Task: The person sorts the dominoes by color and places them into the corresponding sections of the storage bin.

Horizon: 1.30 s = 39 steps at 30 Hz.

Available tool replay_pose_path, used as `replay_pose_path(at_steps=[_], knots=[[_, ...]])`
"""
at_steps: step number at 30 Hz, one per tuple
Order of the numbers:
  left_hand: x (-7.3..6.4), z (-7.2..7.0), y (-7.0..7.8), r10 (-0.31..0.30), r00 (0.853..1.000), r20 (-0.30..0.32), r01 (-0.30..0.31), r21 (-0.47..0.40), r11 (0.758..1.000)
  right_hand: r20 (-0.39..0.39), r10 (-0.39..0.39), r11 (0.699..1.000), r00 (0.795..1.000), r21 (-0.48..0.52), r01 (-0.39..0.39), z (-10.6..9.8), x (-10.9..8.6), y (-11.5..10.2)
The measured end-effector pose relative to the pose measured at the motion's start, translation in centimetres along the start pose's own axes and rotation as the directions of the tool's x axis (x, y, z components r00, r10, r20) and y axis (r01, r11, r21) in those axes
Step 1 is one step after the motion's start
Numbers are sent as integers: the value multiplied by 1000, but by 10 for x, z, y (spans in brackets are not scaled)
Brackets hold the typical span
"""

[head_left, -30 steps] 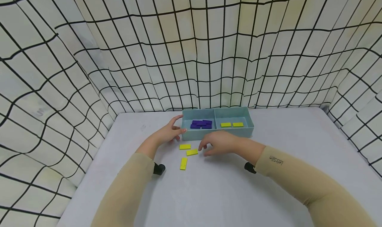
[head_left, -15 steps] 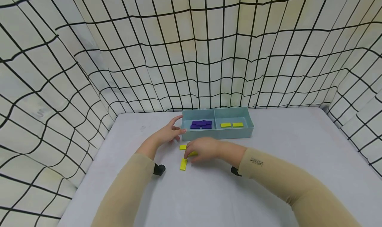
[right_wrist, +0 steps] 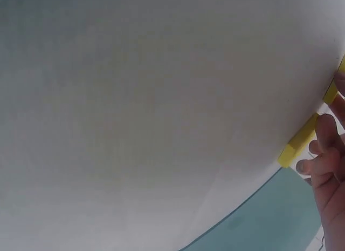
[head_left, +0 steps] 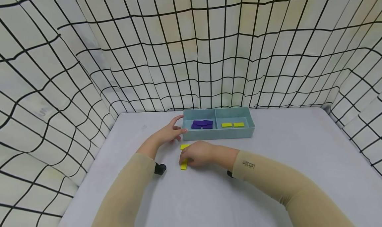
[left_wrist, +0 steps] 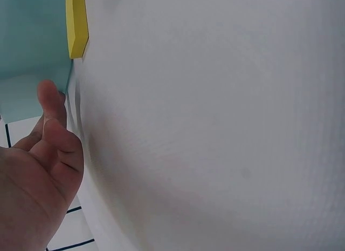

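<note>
A light-blue two-compartment box (head_left: pixel 219 134) sits at the back of the table. Its left compartment has several purple tiles (head_left: pixel 202 124); two flat yellow tiles (head_left: pixel 226 125) lie in the right one. My left hand (head_left: pixel 165 133) is at the box's left end, thumb and index finger spread, fingertips touching the wall. In front of the box, my right hand (head_left: pixel 198 153) bends its fingers down onto a yellow tile (head_left: pixel 184 165) and pinches its far end. Another yellow tile (head_left: pixel 184 146) lies nearer the box, partly covered by the right hand. The third loose tile is hidden under this hand.
The white tabletop (head_left: pixel 209 200) stretches toward me on both sides of the arms. White walls with a black grid (head_left: pixel 209 54) rise behind and beside it. A black wrist device (head_left: pixel 160 169) shows under the left sleeve.
My right hand has moved left and slightly toward me, over the loose yellow tiles and onto the nearest one. The left hand has stayed at the box's end.
</note>
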<state>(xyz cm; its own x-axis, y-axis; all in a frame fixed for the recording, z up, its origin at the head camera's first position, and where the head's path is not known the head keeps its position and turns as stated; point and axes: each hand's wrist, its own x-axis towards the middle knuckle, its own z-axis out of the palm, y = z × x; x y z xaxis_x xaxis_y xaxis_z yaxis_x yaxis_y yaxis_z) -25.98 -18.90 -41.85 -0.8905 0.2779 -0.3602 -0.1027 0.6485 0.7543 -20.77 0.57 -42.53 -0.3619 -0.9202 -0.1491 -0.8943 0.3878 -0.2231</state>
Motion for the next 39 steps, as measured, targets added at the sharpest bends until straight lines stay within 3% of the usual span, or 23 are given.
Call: replay_pose_path(at_steps=[11,20,29,39], knots=[[3,1,2,-5,1000,-1,5,15,1000,21,19,998,1000,-60,-18,0,-3,-2],[3,2,1,-4,1000,-7,4,14,1000,33,64,998,997,19,-64,-2,-13,3],[4,3,0,-7,1000,-5,7,5,1000,-6,175,978,985,112,-173,-13,-44,18],[5,3,0,-31,999,-13,31,2,1000,-64,314,939,947,171,-300,-25,-83,45]])
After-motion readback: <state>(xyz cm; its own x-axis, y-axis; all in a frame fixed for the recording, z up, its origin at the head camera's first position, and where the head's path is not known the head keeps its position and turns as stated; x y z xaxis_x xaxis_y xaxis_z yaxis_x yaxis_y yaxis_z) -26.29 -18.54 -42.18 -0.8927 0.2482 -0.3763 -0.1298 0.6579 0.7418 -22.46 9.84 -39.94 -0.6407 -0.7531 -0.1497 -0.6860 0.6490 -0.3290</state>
